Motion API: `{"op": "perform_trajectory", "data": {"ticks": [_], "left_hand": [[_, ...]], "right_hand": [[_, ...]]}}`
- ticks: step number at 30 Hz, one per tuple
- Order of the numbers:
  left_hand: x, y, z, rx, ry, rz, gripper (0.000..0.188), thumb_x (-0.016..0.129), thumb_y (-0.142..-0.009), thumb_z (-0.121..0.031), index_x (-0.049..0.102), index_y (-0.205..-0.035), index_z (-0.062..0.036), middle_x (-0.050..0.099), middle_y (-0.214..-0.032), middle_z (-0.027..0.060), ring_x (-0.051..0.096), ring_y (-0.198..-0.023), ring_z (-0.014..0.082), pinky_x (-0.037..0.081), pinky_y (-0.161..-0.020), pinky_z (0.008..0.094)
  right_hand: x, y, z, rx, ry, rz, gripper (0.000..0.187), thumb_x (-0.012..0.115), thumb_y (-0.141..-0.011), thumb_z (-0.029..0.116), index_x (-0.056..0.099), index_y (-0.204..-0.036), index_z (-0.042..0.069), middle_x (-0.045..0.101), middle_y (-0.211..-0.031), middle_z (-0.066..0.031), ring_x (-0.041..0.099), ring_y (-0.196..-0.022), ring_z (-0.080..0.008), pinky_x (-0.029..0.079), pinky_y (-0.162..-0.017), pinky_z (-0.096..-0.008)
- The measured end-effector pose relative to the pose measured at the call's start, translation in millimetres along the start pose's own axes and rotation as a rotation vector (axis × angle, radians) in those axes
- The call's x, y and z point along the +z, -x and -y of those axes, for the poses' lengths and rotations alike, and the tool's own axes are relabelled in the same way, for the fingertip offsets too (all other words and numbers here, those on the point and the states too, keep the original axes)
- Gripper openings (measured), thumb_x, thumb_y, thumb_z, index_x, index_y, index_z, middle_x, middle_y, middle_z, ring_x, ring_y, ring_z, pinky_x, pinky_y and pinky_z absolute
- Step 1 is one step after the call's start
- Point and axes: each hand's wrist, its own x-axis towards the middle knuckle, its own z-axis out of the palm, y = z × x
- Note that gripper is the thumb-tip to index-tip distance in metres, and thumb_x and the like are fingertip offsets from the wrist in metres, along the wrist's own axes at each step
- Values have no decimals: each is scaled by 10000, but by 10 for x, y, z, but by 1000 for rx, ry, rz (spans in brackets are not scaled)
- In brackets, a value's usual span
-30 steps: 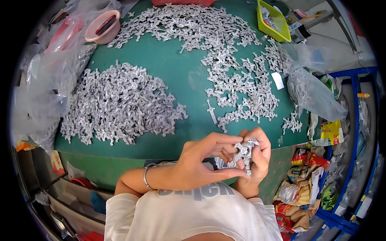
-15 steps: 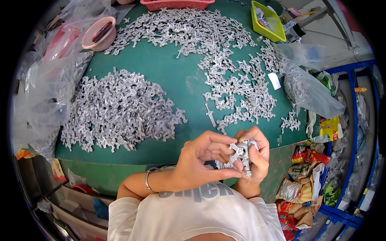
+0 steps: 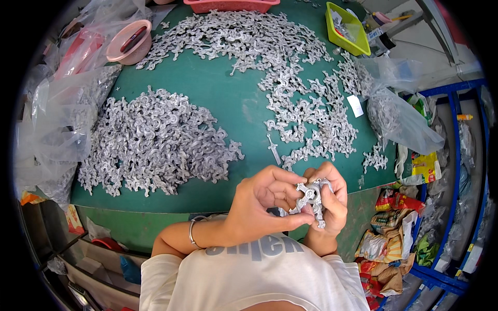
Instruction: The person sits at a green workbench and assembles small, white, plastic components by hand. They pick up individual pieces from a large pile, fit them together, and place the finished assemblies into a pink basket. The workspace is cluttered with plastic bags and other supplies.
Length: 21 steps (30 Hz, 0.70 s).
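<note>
Close to my chest, just off the table's near edge, both hands hold small curved silver-grey metal castings (image 3: 309, 195). My left hand (image 3: 258, 205) spans them from the left, index fingertip at the top and thumb below. My right hand (image 3: 332, 201) wraps their right side, thumb pressed on the front; its fingers partly hide them. Whether they are hooked together I cannot tell. Beyond the hands lies a sword-shaped metal piece (image 3: 273, 150). Similar castings form a large heap (image 3: 155, 140) at the left and a looser spread (image 3: 306, 111) at the right.
The green table (image 3: 228, 103) also bears a far pile of castings (image 3: 233, 33), a pink bowl (image 3: 128, 42), a red basket (image 3: 233, 6) and a yellow-green basket (image 3: 358, 47). Plastic bags (image 3: 57, 124) crowd the left; a blue rack (image 3: 441, 207) stands right.
The castings have turned slightly between my fingers, and my left hand has shifted a little. Both hands keep their hold; the piles lie as before.
</note>
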Motion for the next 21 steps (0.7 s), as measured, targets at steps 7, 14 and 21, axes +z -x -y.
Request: {"op": "perform_trajectory", "data": {"ticks": [7, 14, 21], "left_hand": [[-16, -7, -6, 10, 21, 0, 449, 693, -665, 46, 441, -1037, 25, 622, -842, 140, 616, -783, 151, 499, -655, 251], [-30, 5, 28, 46, -11, -20, 450, 702, -666, 29, 446, -1035, 10, 611, -846, 106, 601, -751, 123, 490, -649, 238], [-57, 6, 1, 42, -68, -3, 478, 687, -637, 108, 440, -1036, 12, 573, -874, 108, 610, -822, 178, 512, -701, 300]], "right_hand": [[-5, -13, -46, -16, -20, 11, 205, 529, -832, 158, 487, -878, -37, 543, -752, -143, 422, -426, -78, 328, -396, -197], [9, -30, -73, 0, -36, -10, 194, 509, -832, 153, 489, -882, -34, 542, -753, -136, 458, -475, -92, 341, -407, -198], [18, -28, -78, 23, -16, -61, 179, 505, -822, 147, 494, -872, -25, 543, -773, -127, 507, -571, -105, 385, -480, -196]]}}
